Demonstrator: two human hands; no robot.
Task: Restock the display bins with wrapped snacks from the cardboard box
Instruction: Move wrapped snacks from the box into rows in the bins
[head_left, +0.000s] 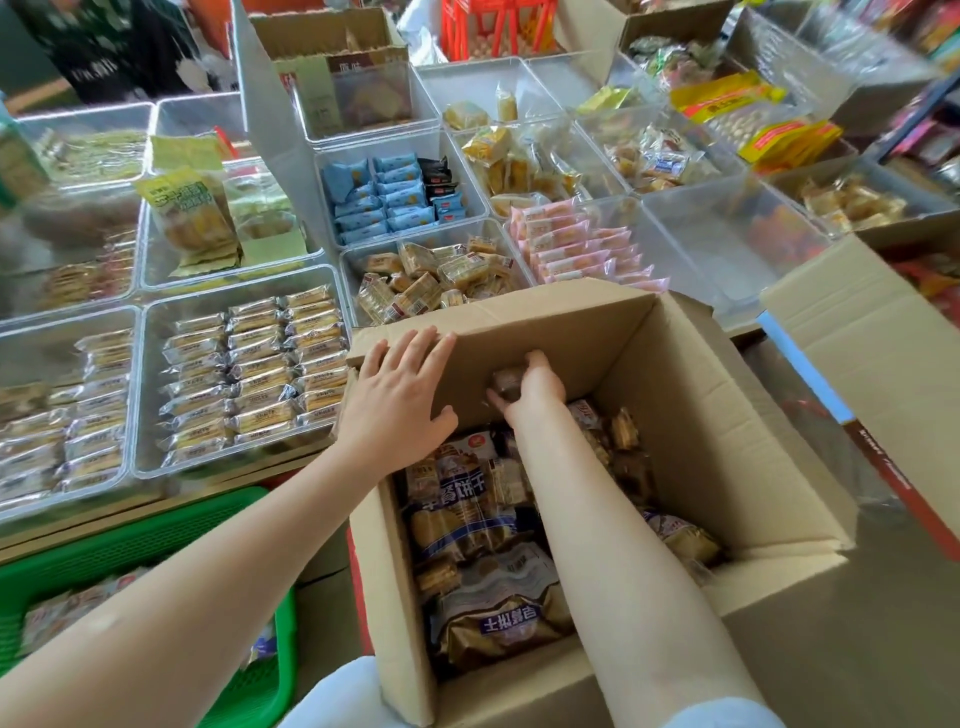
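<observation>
An open cardboard box (727, 447) stands in front of me, with brown wrapped snacks (483, 525) inside. My left hand (400, 395) rests with straight fingers on the box's far left flap, thumb inside the rim. My right hand (535, 387) is inside the box near its far wall and grips a small brown wrapped snack (506, 382). Just beyond the box a clear display bin (358, 254) holds similar tan wrapped snacks (436, 280).
Many clear bins cover the table: pink packets (582, 244), blue packets (384, 197), rows of yellow biscuits (260, 364). A near-bare bin (727, 244) sits right. A green basket (145, 551) is at lower left, another cardboard box (872, 332) at right, a person at far left.
</observation>
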